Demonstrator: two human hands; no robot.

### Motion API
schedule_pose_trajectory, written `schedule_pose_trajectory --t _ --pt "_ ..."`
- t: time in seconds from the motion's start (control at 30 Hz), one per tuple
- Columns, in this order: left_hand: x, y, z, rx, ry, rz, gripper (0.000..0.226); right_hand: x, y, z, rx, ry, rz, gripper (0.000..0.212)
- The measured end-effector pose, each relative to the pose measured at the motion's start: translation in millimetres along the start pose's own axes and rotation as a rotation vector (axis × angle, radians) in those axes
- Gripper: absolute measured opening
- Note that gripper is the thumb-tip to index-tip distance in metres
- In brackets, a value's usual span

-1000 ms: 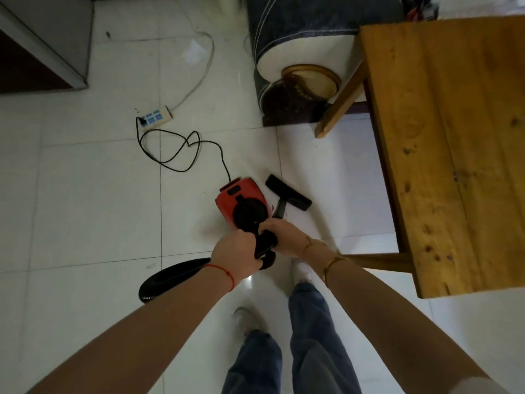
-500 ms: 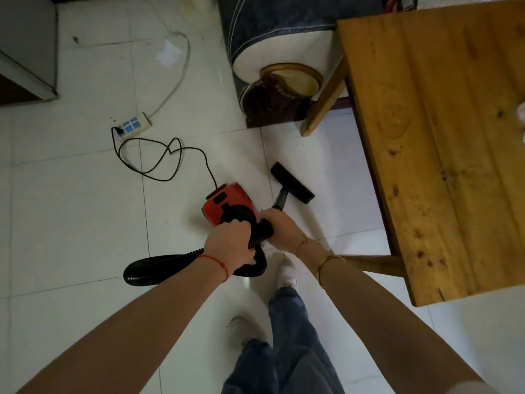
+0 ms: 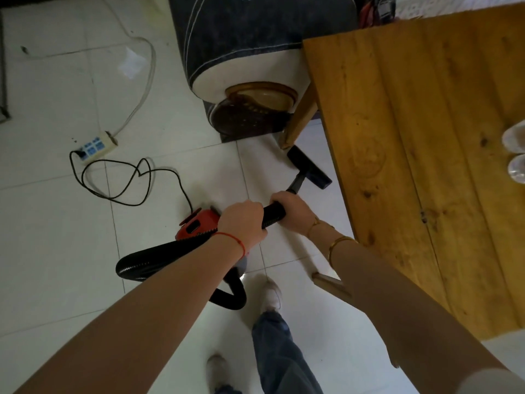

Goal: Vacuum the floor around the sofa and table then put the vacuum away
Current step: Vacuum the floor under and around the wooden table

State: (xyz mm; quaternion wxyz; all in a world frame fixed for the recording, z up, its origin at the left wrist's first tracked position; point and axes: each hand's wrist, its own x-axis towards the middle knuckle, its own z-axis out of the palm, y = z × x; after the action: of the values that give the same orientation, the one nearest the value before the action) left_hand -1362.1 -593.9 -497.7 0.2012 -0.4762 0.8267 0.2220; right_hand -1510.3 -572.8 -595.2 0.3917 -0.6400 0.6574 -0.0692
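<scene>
Gripping vacuum wand [image 3: 274,215], both hands.

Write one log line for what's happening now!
step: vacuuming | left hand, right hand: gripping black ribbed hose | black floor nozzle: beside wooden table leg

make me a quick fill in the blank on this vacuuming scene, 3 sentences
1. The body of the vacuum on the floor is ____ in colour.
2. Both the left hand and the right hand grip the black ____.
3. The floor nozzle lies beside a leg of the wooden ____.

Missing words: red; hose; table
</scene>
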Motion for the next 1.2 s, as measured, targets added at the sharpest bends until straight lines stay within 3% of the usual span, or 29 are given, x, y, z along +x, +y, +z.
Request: schedule_pose_trajectory --t 0.3,0.57,0.7,0.9,1.0,1.2 --pt "-4 6 -1 -0.009 -0.060 0.085 0.030 -19 3 0 0.037 -0.001 0.031 0.010" --pt "-64 -46 15 0.095 -0.085 0.181 0.024 -59 -64 65 0.171 0.081 0.093 0.010" --pt "-105 -79 19 0.136 -0.174 0.236 0.022 -79 -107 110 0.212 0.136 0.127 0.023" --pt "-156 -120 26 0.213 -0.207 0.343 0.022 -111 -164 159 0.282 0.222 0.188 0.012" --pt "-166 -131 32 0.250 -0.195 0.377 0.013 -122 -177 174 0.275 0.274 0.233 0.022" --pt "-167 -118 39 0.279 -0.197 0.422 0.013 -140 -170 175 0.311 0.318 0.241 0.012"
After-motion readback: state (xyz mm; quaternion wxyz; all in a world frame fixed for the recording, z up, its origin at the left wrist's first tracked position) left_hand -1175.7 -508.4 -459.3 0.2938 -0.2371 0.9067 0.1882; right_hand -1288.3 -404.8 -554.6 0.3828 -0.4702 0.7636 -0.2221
